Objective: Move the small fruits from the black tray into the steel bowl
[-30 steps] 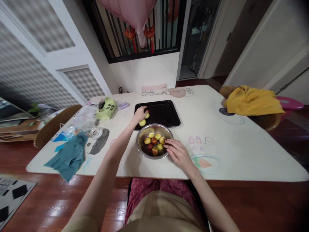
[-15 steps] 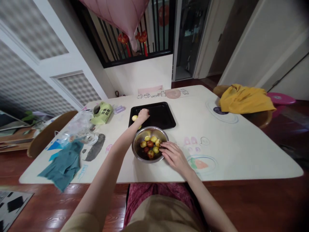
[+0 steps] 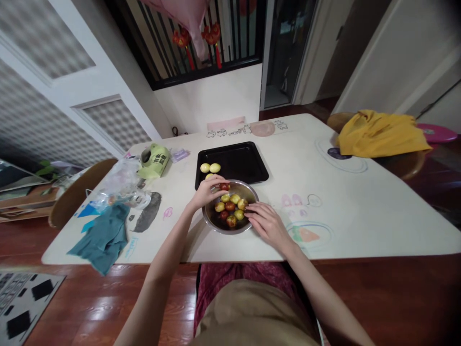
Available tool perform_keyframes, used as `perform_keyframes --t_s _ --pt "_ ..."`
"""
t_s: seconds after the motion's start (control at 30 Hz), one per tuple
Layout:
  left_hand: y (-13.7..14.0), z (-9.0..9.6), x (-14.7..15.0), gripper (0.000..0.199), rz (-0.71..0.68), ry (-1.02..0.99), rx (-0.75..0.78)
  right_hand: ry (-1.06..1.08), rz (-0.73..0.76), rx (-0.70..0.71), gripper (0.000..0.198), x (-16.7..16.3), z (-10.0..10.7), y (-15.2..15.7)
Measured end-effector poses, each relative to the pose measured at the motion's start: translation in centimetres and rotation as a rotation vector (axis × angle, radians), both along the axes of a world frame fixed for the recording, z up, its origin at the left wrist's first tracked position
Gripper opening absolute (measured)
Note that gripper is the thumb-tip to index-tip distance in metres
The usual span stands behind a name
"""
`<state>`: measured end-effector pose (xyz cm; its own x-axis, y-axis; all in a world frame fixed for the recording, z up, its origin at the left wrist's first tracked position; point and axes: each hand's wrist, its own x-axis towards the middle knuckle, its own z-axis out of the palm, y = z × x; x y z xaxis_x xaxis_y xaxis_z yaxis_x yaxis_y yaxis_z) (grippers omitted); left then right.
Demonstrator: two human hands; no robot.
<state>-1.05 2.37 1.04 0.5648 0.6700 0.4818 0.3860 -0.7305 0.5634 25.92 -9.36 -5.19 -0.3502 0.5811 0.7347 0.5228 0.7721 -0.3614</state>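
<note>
Dimly lit; streaked with glare on the floor (image 3: 99,307); shadowed left of the bowl (image 3: 212,221); stretched toward edges, darkened at right.

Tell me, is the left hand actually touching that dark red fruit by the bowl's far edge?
Touching. The head view shows the left hand holding the dark red fruit between its thumb and fingers.

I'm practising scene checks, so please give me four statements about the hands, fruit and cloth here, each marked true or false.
1. The left hand holds a dark red fruit at the metal bowl. True.
2. The right hand is on the black tray. False: it is at the bowl's right rim.
3. Yellow-green fruits lie on the tray's left side. True.
4. The yellow cloth lies in the bowl. False: it drapes over a chair.
</note>
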Motion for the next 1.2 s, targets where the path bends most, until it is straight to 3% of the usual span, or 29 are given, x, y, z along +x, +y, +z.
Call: perform_keyframes --t_s 0.17,0.43,0.67,1.2 --pt "-2.0 -0.6 -1.1 0.033 -0.078 -0.003 -0.037 -0.003 -0.006 0.000 0.023 0.0 -0.2 0.2" --pt "-3.5 -0.8 -0.4 0.036 -0.232 0.073 -0.083 -0.042 -0.039 -0.005 0.024 0.0 -0.1 0.2" --pt "-4.0 -1.2 0.0 0.040 -0.275 0.106 -0.072 -0.062 -0.057 -0.019 0.026 0.1 -0.1 0.1" --pt "-3.8 -1.2 0.4 0.025 -0.334 0.144 -0.018 -0.064 -0.054 -0.085 0.030 0.1 -0.2 0.1"
